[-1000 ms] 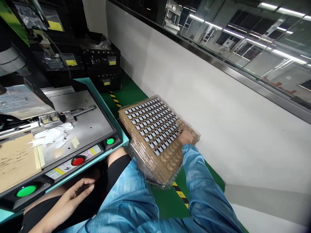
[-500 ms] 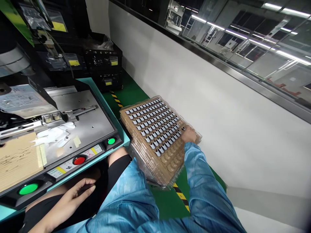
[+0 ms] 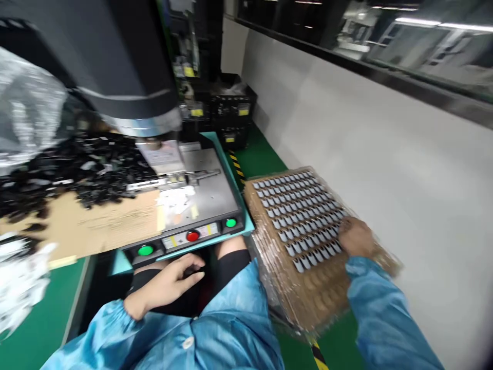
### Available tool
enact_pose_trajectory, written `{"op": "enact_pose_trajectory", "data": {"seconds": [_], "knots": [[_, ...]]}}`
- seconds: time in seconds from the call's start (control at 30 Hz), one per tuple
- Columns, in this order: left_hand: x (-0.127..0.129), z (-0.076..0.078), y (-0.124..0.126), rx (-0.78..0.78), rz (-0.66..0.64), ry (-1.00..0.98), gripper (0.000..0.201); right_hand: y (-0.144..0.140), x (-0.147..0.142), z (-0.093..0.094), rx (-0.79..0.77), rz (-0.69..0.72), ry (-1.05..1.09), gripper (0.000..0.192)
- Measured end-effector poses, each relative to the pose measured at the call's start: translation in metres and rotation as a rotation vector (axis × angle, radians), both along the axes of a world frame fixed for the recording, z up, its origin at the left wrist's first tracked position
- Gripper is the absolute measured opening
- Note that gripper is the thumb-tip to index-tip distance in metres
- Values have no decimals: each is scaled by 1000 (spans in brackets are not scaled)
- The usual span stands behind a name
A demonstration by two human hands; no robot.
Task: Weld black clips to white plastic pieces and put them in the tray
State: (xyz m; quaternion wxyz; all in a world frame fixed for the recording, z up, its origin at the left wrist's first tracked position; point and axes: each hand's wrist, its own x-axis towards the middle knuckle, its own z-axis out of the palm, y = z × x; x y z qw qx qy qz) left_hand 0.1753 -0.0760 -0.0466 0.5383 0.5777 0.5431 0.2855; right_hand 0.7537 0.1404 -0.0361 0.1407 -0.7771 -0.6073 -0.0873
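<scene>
The right hand [image 3: 356, 237] rests curled on the small grey parts [image 3: 300, 216] in the tray stack [image 3: 308, 288] (right of the desk [image 3: 46, 318]), grip unclear, while the left hand [image 3: 171, 282] lies open on the lap.

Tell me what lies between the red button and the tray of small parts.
In the head view, a green button and the machine's teal edge lie between the red button and the tray.

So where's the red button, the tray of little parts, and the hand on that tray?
red button [image 3: 192, 236]: head view, its middle.
tray of little parts [image 3: 269, 226]: head view, left rim.
right hand [image 3: 356, 237]: head view, back of hand.
</scene>
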Motion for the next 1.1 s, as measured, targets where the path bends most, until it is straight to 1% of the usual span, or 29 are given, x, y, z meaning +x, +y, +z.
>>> {"op": "enact_pose_trajectory", "data": {"seconds": [0.07, 0.1, 0.13, 0.2, 0.3, 0.33, 0.4, 0.47, 0.53, 0.6, 0.67, 0.77, 0.83, 0.97, 1.03, 1.1], "knots": [[-9, 22, 16, 155, -39, 90, 30, 25, -35, 7, 14, 151, 82, 36], [-16, 31, 25, 237, -37, 158, 27, 36, -59, 11, 4, 244, 130, 36], [-24, 38, 34, 321, -15, 234, 26, 44, -88, 15, -12, 343, 178, 36], [-42, 46, 52, 461, 71, 396, 23, 51, -155, 25, -62, 542, 256, 33], [-66, 47, 78, 572, 243, 614, 22, 42, -266, 32, -136, 844, 342, 30], [-72, 45, 85, 586, 281, 673, 22, 36, -301, 31, -139, 946, 365, 30], [-78, 40, 98, 604, 316, 765, 22, 23, -363, 27, -115, 1113, 422, 31], [-80, 35, 108, 623, 323, 827, 23, 12, -413, 18, -89, 1220, 469, 34], [-80, 30, 118, 644, 338, 875, 25, 5, -448, 9, -77, 1257, 509, 37], [-81, 25, 126, 649, 339, 920, 24, 2, -470, 0, -80, 1248, 518, 38], [-83, 21, 135, 638, 309, 952, 19, 3, -481, -7, -80, 1213, 500, 40], [-88, 19, 145, 618, 254, 964, 20, 5, -484, -12, -77, 1166, 484, 43], [-91, 19, 147, 623, 242, 954, 21, 5, -482, -11, -82, 1167, 491, 42], [-99, 22, 141, 675, 283, 909, 24, 0, -476, -7, -82, 1236, 474, 46], [-105, 24, 134, 701, 301, 897, 26, -2, -476, -6, -83, 1310, 407, 50], [-114, 25, 127, 714, 293, 896, 26, -4, -476, -6, -84, 1383, 318, 54]]}}
